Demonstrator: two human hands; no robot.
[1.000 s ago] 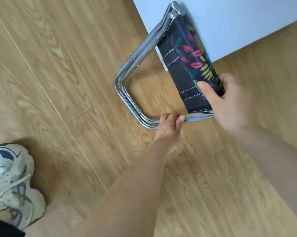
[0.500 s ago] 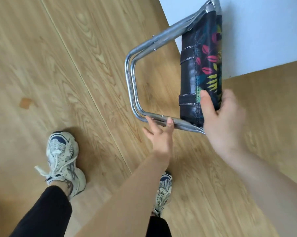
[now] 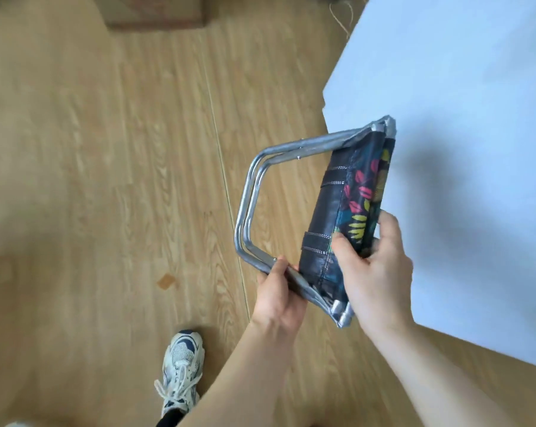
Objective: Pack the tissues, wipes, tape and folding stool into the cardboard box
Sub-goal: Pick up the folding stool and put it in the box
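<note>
wood floor (image 3: 106, 180), white table (image 3: 476, 149), sneaker (image 3: 182, 374)

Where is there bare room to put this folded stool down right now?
The pale blue table top is bare beyond the folded metal-framed stool with black leaf-print fabric. The wooden floor left of the stool is open too. It is tight near the white sneaker, below both hands.
</note>
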